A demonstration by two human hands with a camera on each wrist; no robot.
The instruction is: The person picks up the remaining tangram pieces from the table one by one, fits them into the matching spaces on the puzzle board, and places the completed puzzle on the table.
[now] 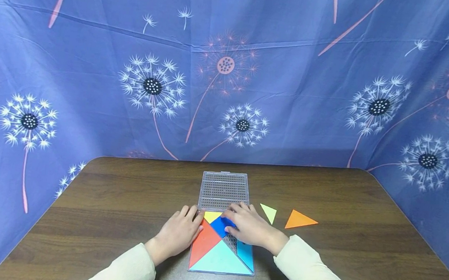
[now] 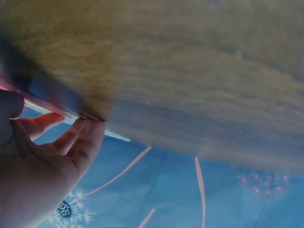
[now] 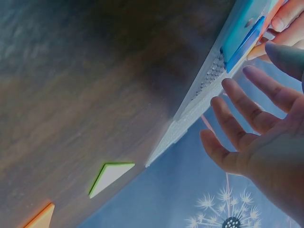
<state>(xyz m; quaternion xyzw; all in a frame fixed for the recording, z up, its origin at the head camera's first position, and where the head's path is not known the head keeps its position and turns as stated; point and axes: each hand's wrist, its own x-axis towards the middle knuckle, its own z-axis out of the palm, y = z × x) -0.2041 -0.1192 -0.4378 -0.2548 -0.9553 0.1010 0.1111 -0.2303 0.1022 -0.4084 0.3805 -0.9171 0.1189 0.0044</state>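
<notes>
A hinged clear plastic case lies open, its studded base (image 1: 231, 242) holding flat coloured pieces. A red triangle (image 1: 203, 245) fills the left side and a light turquoise triangle (image 1: 220, 260) the front. Behind them sit a dark blue piece (image 1: 219, 227) and a yellow piece (image 1: 211, 216), and a mid-blue piece (image 1: 246, 256) lies along the right. My left hand (image 1: 178, 231) rests its fingers against the base's left edge near the red triangle. Over the right part of the base is my right hand (image 1: 252, 226), fingers spread above the dark blue piece, which it partly hides.
The case's studded lid (image 1: 224, 191) lies flat behind the base. To the right on the wooden table (image 1: 127, 193) are a pale green triangle (image 1: 269, 212) and an orange triangle (image 1: 300, 219). A blue dandelion-print cloth (image 1: 296, 97) hangs behind the table.
</notes>
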